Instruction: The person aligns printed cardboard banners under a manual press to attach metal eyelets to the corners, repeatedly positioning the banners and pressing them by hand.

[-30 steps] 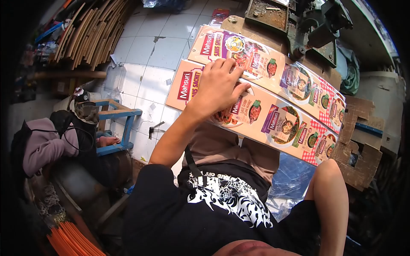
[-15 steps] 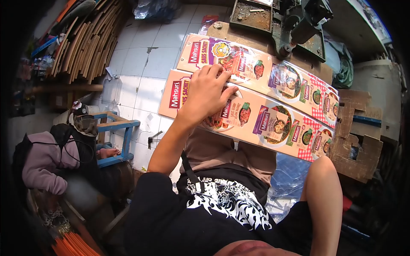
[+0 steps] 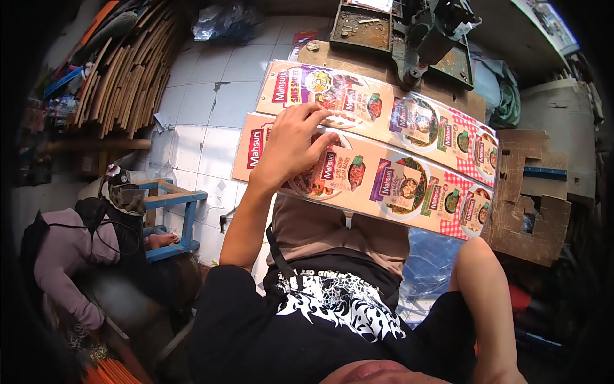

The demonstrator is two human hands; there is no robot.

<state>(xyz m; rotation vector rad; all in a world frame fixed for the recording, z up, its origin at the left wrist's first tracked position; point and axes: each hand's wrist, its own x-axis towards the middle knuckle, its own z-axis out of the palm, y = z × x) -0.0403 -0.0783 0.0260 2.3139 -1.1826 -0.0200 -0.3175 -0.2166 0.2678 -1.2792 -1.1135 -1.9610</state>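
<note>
Two long printed boards lie side by side, both showing "Mahsuri" labels and pictures of food. My left hand (image 3: pixel 291 146) rests palm down on the left part of the nearer board (image 3: pixel 358 182), thumb spread away from the other fingers. Its fingertips reach the seam where the farther board (image 3: pixel 384 115) begins. The boards' glossy surfaces reflect light. My right hand is out of view; only the bent right arm shows beside the nearer board's right end.
Behind the boards stands a dark metal machine (image 3: pixel 416 61) with a tray of small parts (image 3: pixel 361 29). Worn cardboard (image 3: pixel 534 211) sits at the right. At left are a blue stool (image 3: pixel 187 221), stacked brown strips (image 3: pixel 125 70) and a co-worker's mauve sleeve (image 3: pixel 61 281).
The boards and surroundings appear farther left and the boards' far ends lower in the view. My left hand stays on the nearer board. The co-worker's sleeve now extends farther down.
</note>
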